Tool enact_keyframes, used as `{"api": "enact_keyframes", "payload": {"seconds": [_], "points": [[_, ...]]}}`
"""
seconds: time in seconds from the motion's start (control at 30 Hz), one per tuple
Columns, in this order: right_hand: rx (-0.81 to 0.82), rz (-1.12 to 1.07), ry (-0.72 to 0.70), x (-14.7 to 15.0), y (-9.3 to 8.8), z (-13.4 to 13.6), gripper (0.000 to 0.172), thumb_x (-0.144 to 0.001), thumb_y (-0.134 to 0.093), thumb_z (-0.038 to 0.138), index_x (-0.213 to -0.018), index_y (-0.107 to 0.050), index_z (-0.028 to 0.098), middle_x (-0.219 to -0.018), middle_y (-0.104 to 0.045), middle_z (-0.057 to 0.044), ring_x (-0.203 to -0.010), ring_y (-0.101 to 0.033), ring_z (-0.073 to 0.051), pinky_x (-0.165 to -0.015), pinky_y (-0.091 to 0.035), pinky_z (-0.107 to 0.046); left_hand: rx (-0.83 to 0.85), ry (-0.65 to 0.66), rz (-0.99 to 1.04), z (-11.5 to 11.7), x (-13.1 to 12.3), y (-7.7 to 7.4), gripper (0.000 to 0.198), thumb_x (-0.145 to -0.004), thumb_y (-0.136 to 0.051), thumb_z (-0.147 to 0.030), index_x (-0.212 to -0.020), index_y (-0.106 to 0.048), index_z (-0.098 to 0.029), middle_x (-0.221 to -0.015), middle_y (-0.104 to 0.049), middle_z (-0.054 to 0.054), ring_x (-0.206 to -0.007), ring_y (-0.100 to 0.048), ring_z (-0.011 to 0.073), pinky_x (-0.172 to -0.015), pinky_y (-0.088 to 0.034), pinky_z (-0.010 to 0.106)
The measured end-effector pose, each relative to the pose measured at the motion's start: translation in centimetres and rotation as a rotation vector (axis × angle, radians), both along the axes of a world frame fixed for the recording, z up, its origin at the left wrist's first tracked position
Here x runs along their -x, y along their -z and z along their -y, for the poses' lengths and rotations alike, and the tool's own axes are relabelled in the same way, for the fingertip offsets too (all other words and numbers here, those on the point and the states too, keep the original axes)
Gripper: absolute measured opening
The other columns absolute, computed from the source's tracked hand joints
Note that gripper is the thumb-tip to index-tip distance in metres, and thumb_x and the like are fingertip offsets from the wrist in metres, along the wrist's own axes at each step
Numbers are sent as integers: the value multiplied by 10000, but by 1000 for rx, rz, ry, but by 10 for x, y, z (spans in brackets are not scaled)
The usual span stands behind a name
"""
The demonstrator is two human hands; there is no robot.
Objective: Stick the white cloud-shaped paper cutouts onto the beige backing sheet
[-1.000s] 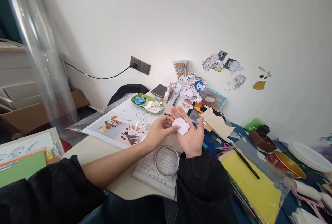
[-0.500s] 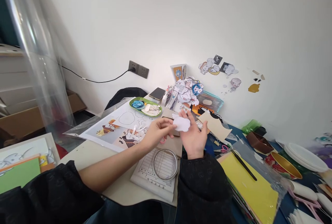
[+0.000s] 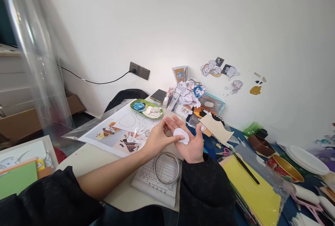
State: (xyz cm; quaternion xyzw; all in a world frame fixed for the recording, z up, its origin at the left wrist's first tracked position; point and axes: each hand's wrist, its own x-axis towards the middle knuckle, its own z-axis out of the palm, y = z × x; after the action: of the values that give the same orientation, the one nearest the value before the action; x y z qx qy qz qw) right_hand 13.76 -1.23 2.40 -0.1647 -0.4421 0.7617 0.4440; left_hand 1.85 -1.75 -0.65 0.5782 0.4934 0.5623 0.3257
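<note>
A small white paper cutout (image 3: 181,136) with a wavy edge lies against the palm of my right hand (image 3: 190,146). That hand is palm up, its fingers stretched out and its thumb apart. My left hand (image 3: 160,136) reaches in from the left, its thumb pressed on the cutout and its fingers curled near the right fingertips. Below the hands, a round metal ring (image 3: 155,167) rests on a printed form pad (image 3: 146,182). Left of them is a large printed sheet (image 3: 104,145) with drawings and white paper scraps on it.
A green tray (image 3: 142,113) holds blue and cream paper pieces. Behind it lies a phone (image 3: 158,95). Cartoon cutouts (image 3: 187,96) are piled near the wall. To the right are yellow paper (image 3: 253,191), black tweezers (image 3: 246,167), pink scissors (image 3: 226,151) and a red-and-gold tin (image 3: 285,167).
The cutout has come down and now lies against my right palm. My left thumb has shifted onto its face, and my right hand has moved slightly down and left.
</note>
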Motion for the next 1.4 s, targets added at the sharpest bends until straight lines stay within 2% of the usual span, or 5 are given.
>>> {"api": "enact_keyframes", "payload": {"seconds": [0.17,0.3,0.8,1.1,1.4], "points": [[39,-112,2,-12,0,-5,646,-623,-382,668,-1076,-638,285,-1315,-517,-130,-1267,-416,-294,-1074,-244,-466,-38,-49,150,1,11,-10,324,-748,-617,-463,-826,-432,-209,-651,-499,-50,-557,-508,111,-499,-399,215],[64,-376,306,-34,0,-19,506,-713,-362,572,-1097,-604,351,-1362,-467,-34,-1275,-413,-189,-1066,-293,-398,-40,-182,-304,-17,23,-19,316,-925,-269,-419,-875,-480,-188,-808,-578,13,-716,-568,136,-644,-457,254],[-3,-568,436,-56,4,-30,466,-794,-411,561,-1115,-606,286,-1341,-509,-29,-1288,-399,-177,-1083,-279,-416,458,121,-1137,-167,-23,-22,326,-875,-535,-313,-1162,-526,-158,-1162,-557,88,-982,-578,212,-813,-501,411],[19,-648,397,-57,7,-32,551,-846,-360,581,-1204,-538,202,-1355,-487,-75,-1237,-459,-207,-1063,-289,-454,523,185,-1096,-178,-27,-26,328,-873,-536,-315,-1161,-528,-157,-1160,-558,86,-982,-578,215,-812,-501,411],[59,-592,484,-60,10,-37,530,-843,-389,557,-1197,-540,192,-1381,-453,-91,-1228,-466,-188,-1003,-374,-385,194,210,-785,-147,-1,-56,250,-851,-515,-229,-1074,-611,-169,-878,-636,33,-826,-606,183,-742,-486,310]]}}
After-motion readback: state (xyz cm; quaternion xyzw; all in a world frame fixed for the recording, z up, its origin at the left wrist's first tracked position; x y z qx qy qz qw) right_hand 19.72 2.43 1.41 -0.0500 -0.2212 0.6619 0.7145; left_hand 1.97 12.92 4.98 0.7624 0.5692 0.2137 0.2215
